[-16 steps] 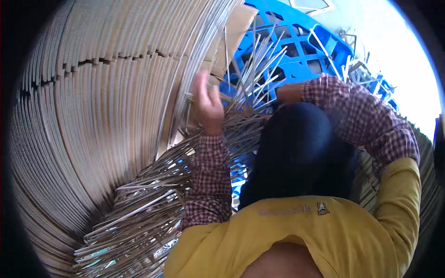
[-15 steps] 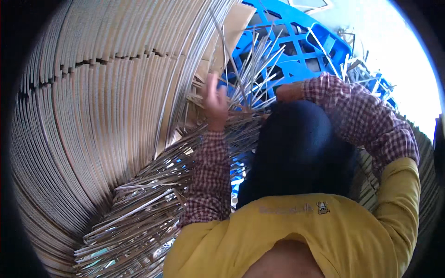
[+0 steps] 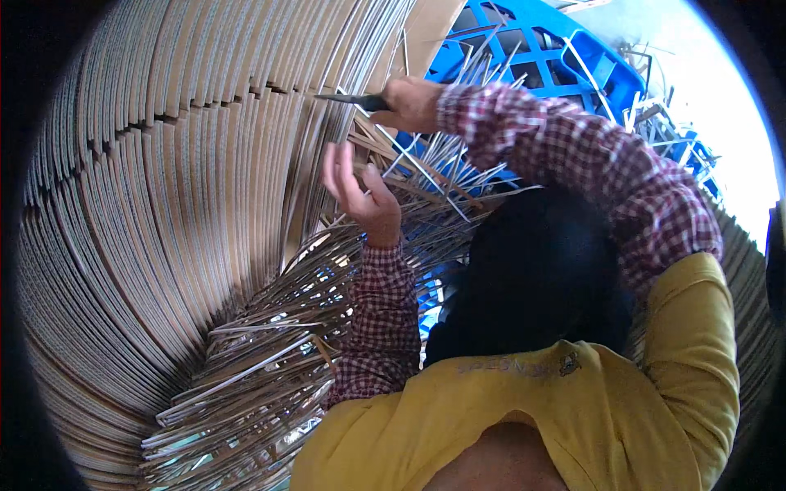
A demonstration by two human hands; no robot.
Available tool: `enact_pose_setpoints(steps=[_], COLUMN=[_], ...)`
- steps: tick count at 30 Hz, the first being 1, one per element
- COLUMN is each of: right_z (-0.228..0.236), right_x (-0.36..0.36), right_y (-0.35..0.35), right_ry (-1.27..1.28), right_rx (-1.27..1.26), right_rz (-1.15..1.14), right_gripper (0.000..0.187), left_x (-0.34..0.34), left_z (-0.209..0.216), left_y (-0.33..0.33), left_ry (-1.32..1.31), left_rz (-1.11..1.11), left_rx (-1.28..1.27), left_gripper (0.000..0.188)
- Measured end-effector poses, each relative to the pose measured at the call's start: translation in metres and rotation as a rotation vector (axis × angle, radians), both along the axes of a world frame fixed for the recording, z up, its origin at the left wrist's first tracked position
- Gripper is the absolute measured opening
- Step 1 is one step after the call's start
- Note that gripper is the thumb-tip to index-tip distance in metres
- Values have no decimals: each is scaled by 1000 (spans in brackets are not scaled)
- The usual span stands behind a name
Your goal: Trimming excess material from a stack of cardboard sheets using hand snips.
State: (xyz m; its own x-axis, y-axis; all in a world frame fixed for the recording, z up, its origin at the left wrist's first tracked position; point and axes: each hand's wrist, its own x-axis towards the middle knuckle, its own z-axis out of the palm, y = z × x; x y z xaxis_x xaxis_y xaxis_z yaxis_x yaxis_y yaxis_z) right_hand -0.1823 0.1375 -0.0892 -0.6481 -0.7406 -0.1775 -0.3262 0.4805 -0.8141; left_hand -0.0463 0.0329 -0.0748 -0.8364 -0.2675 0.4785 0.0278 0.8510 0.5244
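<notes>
A tall stack of cardboard sheets [image 3: 237,164] stands on the left, with a row of notches running across its edges. My right hand [image 3: 413,102] is closed around a dark, pointed knife [image 3: 354,100], whose tip points left and reaches the right edge of the stack. Just below it, my left hand [image 3: 364,192] is open, palm up with the fingers spread, beside the stack's edge and holding nothing. Thin cardboard strips [image 3: 434,176] lie loose under and around both hands.
A blue plastic crate [image 3: 532,57] with a lattice wall sits at the far side, strips leaning in it. A wide heap of strips [image 3: 262,368] fills the lower left beside my left arm. My dark-clothed leg [image 3: 540,270] is in the middle.
My right hand has swung from beside my knee up and left to the stack's edge, and the knife has come into view. My left hand has turned and spread its fingers.
</notes>
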Motion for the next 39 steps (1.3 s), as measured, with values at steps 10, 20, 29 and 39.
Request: enact_pose_setpoints(steps=[10,20,29,39], right_z=[5,-17,-9,-18], right_x=[-7,-2,-22,-7], right_y=[43,7,5,-13], right_ry=[-22,-99,-196,-208], right_rx=[149,206,-14,-24], right_rz=[294,309,83,-56], right_gripper=[41,37,52,43], left_x=[43,13,-10,-17], left_z=[-103,-45,-37,-22], left_y=[-28,-4,-7,-15], left_ry=[-516,-164,-71,-13], left_rz=[-195,-42,68,111], left_rx=[233,-28,130,14], left_gripper=[28,31,34,35])
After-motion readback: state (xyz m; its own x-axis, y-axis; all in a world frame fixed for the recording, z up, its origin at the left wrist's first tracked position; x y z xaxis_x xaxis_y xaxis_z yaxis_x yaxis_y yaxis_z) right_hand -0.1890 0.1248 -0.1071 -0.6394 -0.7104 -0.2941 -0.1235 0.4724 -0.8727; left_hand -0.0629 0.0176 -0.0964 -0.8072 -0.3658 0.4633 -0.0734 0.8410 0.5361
